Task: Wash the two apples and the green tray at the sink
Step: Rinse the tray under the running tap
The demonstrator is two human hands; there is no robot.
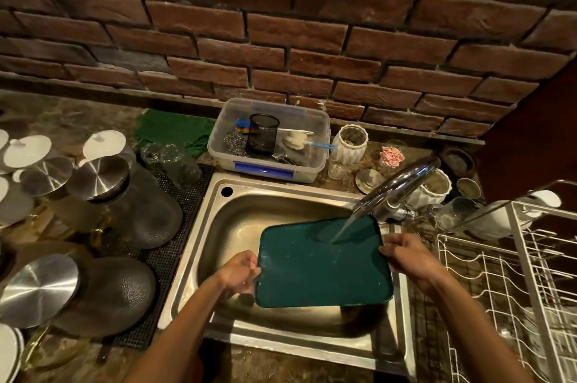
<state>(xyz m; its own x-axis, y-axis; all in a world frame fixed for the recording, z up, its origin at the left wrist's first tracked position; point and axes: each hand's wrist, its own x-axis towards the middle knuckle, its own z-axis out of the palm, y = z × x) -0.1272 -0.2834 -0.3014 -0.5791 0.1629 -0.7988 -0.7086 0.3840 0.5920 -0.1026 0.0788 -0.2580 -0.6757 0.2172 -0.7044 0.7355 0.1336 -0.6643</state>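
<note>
The green tray (321, 267) is held flat over the steel sink (237, 220). My left hand (239, 273) grips its left edge and my right hand (406, 254) grips its right edge. Water runs from the chrome faucet (396, 186) onto the tray's upper right part. No apples are visible in this view.
A clear plastic box (268, 142) of scrubbers stands behind the sink beside a green cloth (171, 132). Glass jars with steel lids (103, 195) crowd the left counter. A white wire dish rack (515, 282) stands at the right. White jars and cups sit behind the faucet.
</note>
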